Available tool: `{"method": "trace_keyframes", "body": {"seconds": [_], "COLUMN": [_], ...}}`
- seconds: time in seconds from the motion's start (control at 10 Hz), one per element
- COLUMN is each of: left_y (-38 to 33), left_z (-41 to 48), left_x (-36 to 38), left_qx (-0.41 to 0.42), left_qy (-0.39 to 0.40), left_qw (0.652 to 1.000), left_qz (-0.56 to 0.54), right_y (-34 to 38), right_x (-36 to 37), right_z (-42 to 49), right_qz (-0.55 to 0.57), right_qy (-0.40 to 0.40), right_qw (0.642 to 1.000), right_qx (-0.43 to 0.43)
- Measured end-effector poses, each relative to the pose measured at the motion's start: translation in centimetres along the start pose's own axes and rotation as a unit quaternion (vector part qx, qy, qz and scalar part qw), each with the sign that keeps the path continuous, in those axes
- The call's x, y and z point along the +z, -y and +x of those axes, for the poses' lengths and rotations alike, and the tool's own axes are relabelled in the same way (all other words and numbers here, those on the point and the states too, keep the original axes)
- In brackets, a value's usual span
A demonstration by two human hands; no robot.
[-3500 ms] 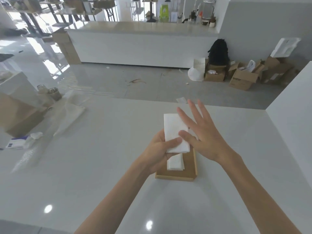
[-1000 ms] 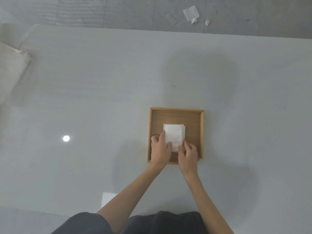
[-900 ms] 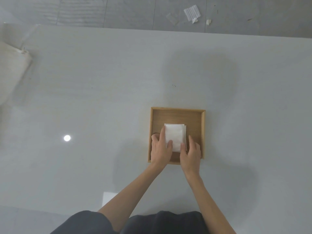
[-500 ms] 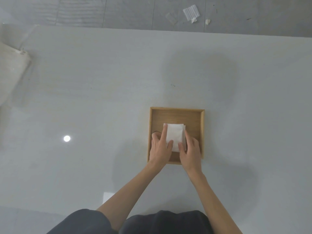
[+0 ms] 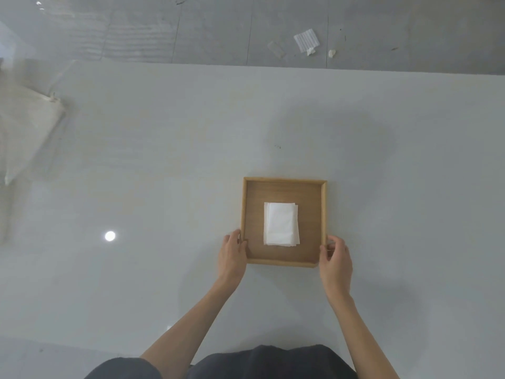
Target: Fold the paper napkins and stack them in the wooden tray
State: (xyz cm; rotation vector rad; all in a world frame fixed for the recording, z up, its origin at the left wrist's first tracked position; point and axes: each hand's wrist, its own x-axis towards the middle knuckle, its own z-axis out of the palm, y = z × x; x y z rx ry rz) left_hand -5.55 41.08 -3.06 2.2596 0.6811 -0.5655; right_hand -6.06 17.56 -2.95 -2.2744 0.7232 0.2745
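Observation:
A square wooden tray sits on the white table in front of me. A small stack of folded white napkins lies flat in its middle, edges roughly lined up. My left hand grips the tray's left rim near the front corner, thumb over the edge. My right hand pinches the right rim near its front corner. Neither hand touches the napkins.
A cream cloth bag lies at the table's left edge. The table's far edge runs across the top, with scraps of white paper on the grey floor beyond. My dark-clothed lap is against the near edge.
Both hands have left the napkin stack and moved outward to the tray's left and right rims. The stack now lies uncovered in the tray.

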Motion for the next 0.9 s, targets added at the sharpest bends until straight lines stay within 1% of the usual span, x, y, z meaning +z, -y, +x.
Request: {"method": "trace_keyframes", "body": {"seconds": [0.1,0.2,0.3,0.4,0.5,0.6,0.7,0.8,0.9], "left_y": [-1.0,-2.6,-3.2,-4.1,-5.2,-5.6,-5.2,-5.8,-6.3], "left_z": [1.2,2.1,2.0,1.8,2.9,4.5,5.2,4.5,3.0], "left_x": [0.0,0.2,0.9,1.7,2.5,2.6,2.7,1.8,0.3], "left_qx": [0.001,0.011,0.083,0.234,0.261,0.245,0.238,0.233,0.226], "left_qy": [-0.006,-0.008,-0.063,-0.098,-0.061,-0.005,0.034,0.026,-0.021], "left_qw": [1.000,1.000,0.988,0.946,0.938,0.929,0.905,0.916,0.942], "left_qz": [-0.027,-0.011,0.110,0.199,0.221,0.277,0.351,0.327,0.245], "right_y": [0.6,1.1,1.6,2.5,3.4,4.1,4.0,4.7,5.5], "right_x": [-0.3,-0.6,-0.5,0.1,1.3,2.1,2.3,1.8,0.7], "right_z": [1.7,3.3,3.1,2.7,3.0,3.6,4.0,3.8,3.3], "right_qz": [0.019,0.006,-0.096,-0.188,-0.197,-0.232,-0.277,-0.250,-0.194], "right_qy": [-0.002,0.003,-0.048,-0.073,-0.016,0.047,0.089,0.102,0.076], "right_qw": [1.000,1.000,0.992,0.958,0.948,0.936,0.924,0.935,0.947], "right_qx": [-0.001,-0.007,-0.060,-0.204,-0.251,-0.262,-0.249,-0.231,-0.244]}}
